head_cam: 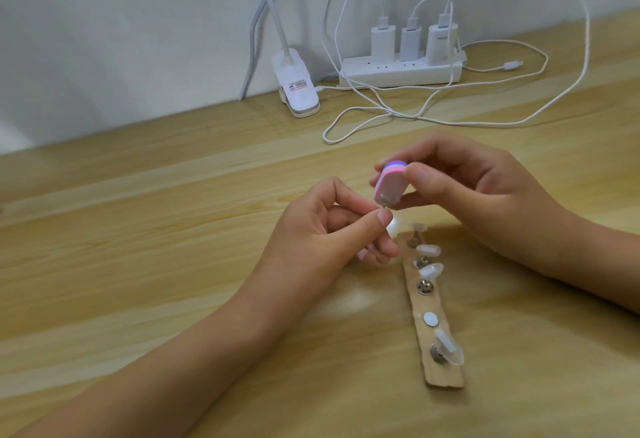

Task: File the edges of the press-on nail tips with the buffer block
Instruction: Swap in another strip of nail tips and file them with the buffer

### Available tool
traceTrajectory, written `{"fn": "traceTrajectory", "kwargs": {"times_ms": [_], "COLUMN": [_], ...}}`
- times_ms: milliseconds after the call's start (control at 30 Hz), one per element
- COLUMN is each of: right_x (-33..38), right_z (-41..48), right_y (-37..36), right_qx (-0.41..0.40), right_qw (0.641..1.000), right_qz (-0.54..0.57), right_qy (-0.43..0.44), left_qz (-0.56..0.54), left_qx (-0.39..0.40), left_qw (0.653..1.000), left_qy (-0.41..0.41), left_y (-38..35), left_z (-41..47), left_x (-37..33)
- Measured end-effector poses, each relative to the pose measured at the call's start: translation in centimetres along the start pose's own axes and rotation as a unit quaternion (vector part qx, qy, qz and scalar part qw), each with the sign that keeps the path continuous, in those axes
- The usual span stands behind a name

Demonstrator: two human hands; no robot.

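I have one view to work from, the head camera, worn above the table [173, 229] and facing forward and down. It sits close. The wooden strip [424, 302] lies right of centre in the lower half, running away from me. My left hand [322, 229] and right hand [491, 202] meet just beyond the strip's far end, near mid-frame. One forearm enters from the bottom left corner, the other from the right edge. Well beyond the strip, the wide lens takes in the power strip [401, 72] and the wall [138, 21]. The table's back edge runs tilted, higher on the right.
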State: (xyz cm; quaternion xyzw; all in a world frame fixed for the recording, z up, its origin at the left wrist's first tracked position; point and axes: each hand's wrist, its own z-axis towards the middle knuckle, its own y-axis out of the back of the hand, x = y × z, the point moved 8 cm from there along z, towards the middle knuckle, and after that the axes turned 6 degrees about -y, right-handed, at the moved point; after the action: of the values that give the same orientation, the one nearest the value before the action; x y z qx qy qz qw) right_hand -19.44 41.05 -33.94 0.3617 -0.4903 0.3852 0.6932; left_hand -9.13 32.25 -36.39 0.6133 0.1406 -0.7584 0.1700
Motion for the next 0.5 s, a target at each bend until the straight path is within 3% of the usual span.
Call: {"fn": "traceTrajectory", "kwargs": {"times_ms": [500], "right_x": [-0.19], "right_z": [0.11], "right_y": [0.25], "right_qx": [-0.007], "right_qw": [1.000], "right_qz": [-0.011], "right_qy": [-0.008], "left_qz": [-0.006], "left_qx": [-0.008], "left_qw": [1.000], "left_qy": [0.003], "left_y": [-0.04], "left_z": [-0.10], "left_x": [-0.21]}}
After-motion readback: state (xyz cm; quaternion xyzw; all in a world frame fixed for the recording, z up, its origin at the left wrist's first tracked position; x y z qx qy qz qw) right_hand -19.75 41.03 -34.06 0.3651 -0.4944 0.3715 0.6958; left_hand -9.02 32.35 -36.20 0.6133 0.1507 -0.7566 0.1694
